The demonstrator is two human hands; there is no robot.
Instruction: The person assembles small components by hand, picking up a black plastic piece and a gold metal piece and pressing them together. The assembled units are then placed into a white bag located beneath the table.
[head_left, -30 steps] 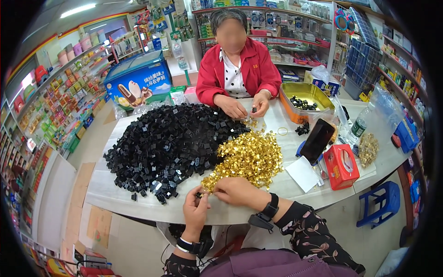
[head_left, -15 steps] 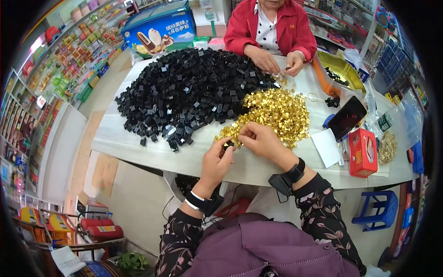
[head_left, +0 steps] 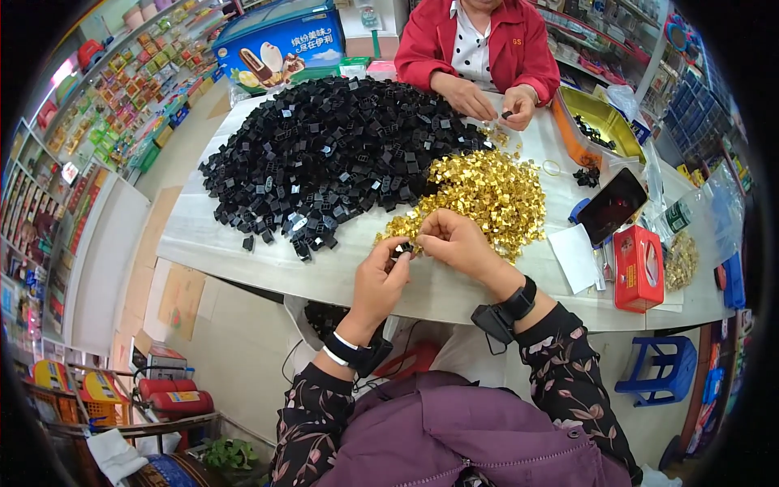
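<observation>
My left hand [head_left: 380, 280] and right hand [head_left: 454, 241], fingers pinching a small black clip [head_left: 402, 248], red box [head_left: 639, 268] right of gold pile [head_left: 479, 195], pale surface [head_left: 243, 260], shop shelves behind.

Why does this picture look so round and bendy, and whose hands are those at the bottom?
The picture comes from a small camera worn on a person's head, looking down. Its wide lens bends straight lines, so the table looks curved.

The two arms coming up from the bottom belong to the person wearing the camera. Their left hand and right hand meet in the middle and pinch one small black piece between the fingertips.

On the table lie a big heap of black pieces and a smaller heap of shiny gold pieces. To the right are a dark phone, a red box and a yellow tray.

Across the table sits another person in a red jacket, whose own hands work on small pieces too.
</observation>
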